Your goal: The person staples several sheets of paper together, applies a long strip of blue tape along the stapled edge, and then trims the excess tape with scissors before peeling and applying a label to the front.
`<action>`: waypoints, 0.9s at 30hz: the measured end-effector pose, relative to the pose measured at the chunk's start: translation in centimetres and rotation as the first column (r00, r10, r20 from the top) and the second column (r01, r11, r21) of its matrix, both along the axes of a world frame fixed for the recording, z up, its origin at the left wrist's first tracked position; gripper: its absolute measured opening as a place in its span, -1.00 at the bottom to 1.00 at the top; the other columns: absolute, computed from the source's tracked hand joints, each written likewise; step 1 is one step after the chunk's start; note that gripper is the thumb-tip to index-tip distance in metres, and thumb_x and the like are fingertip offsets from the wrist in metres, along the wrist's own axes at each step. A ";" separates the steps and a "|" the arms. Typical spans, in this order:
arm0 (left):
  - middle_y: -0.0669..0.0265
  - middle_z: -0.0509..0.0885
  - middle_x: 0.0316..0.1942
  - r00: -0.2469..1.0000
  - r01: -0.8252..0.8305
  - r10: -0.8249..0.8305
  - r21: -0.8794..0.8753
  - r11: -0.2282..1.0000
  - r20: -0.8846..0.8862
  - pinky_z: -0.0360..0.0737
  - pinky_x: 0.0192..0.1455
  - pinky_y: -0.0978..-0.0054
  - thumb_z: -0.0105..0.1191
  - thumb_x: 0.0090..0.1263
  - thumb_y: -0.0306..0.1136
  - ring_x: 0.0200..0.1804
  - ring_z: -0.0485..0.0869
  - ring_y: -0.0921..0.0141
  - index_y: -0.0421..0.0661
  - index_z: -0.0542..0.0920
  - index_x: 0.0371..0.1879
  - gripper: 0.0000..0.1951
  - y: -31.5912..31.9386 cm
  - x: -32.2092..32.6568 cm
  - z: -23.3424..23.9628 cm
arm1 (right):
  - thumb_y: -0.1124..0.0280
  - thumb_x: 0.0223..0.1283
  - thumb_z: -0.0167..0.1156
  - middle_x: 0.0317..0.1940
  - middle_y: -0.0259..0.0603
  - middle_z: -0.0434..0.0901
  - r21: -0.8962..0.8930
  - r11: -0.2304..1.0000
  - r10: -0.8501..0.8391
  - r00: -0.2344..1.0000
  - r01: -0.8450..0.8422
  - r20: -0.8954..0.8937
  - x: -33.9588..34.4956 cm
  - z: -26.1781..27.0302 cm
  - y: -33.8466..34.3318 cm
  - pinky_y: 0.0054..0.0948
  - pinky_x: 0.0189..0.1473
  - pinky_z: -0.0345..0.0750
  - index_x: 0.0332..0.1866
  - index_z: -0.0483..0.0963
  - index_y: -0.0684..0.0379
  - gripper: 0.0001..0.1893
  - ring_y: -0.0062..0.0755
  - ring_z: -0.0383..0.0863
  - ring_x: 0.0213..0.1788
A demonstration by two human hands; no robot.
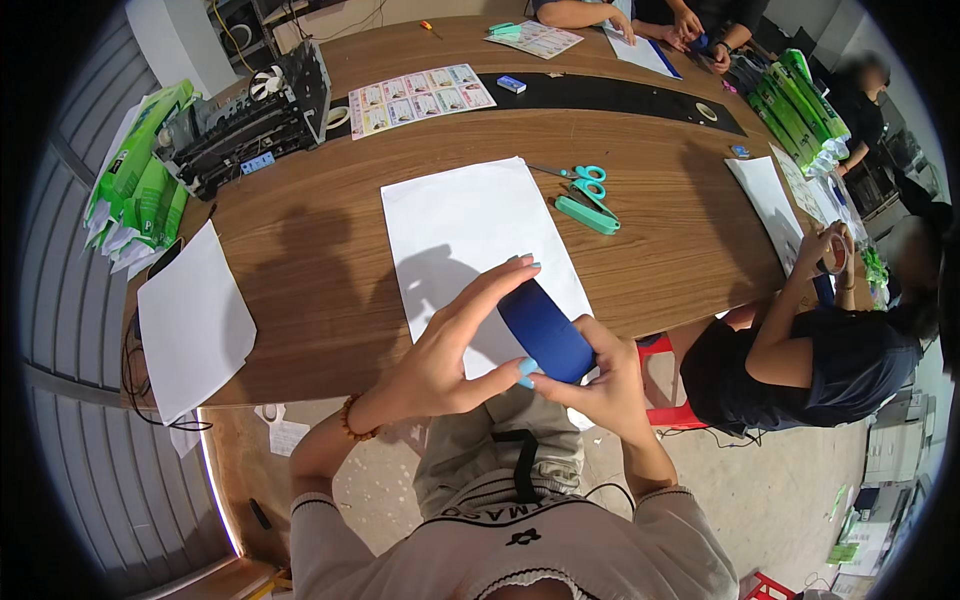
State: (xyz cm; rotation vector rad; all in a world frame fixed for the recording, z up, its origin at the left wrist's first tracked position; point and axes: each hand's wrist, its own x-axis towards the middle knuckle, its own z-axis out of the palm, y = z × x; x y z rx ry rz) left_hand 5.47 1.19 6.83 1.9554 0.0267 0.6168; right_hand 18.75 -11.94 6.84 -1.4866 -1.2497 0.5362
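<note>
A wide roll of dark blue tape [546, 331] is held above the table, tilted, with its smooth outer band facing up. My right hand [611, 379] grips its lower right end, thumb below and fingers curled behind. On the roll's other side, my left hand [465, 337] spans it, with the fingertips at the upper end and the thumb against the lower edge. Beneath lies a stack of white paper [465, 217]. Just right of the paper rest scissors with turquoise handles [589, 180] and a turquoise stapler [589, 214].
A partly dismantled machine [255, 124] and green paper packs [142, 180] stand at the left. White sheets [195, 322] overhang the near left edge. Printed card sheets [420, 97] lie farther back. A person [817, 360] sits at right holding a tape roll [834, 253]; others work at the far side.
</note>
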 end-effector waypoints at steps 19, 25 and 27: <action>0.09 0.26 -0.06 0.990 0.111 -0.128 0.229 0.967 0.063 0.29 0.07 0.26 -0.02 -0.12 -0.43 0.03 0.26 0.15 -0.19 0.35 0.01 -0.45 -0.1 1.8 -0.9 | 0.45 0.11 -0.25 -0.45 -0.09 0.51 0.018 0.889 0.457 0.884 -0.457 -0.099 0.4 -1.3 -0.2 -0.35 -0.28 0.41 -0.04 0.21 0.33 -0.69 -0.19 0.50 -0.44; 0.04 0.22 -0.06 0.994 0.031 -0.059 0.302 0.953 0.087 0.25 0.08 0.20 -0.05 -0.02 -0.39 0.03 0.23 0.10 -0.22 0.32 -0.02 -0.52 -0.7 1.7 -0.8 | 0.47 0.09 -0.25 -0.61 -0.19 0.46 0.070 0.942 0.334 0.934 -0.327 -0.129 0.0 -1.8 -0.2 -0.44 -0.45 0.41 -0.05 0.26 0.36 -0.67 -0.32 0.47 -0.59; 0.04 0.22 -0.07 0.995 0.015 -0.045 0.314 0.949 0.087 0.24 0.09 0.19 -0.05 0.00 -0.38 0.03 0.23 0.09 -0.23 0.32 -0.03 -0.53 -0.8 1.7 -0.5 | 0.47 0.08 -0.25 -0.64 -0.20 0.45 0.068 0.942 0.334 0.930 -0.327 -0.153 0.1 -2.3 -0.2 -0.46 -0.47 0.41 -0.05 0.27 0.37 -0.67 -0.34 0.46 -0.61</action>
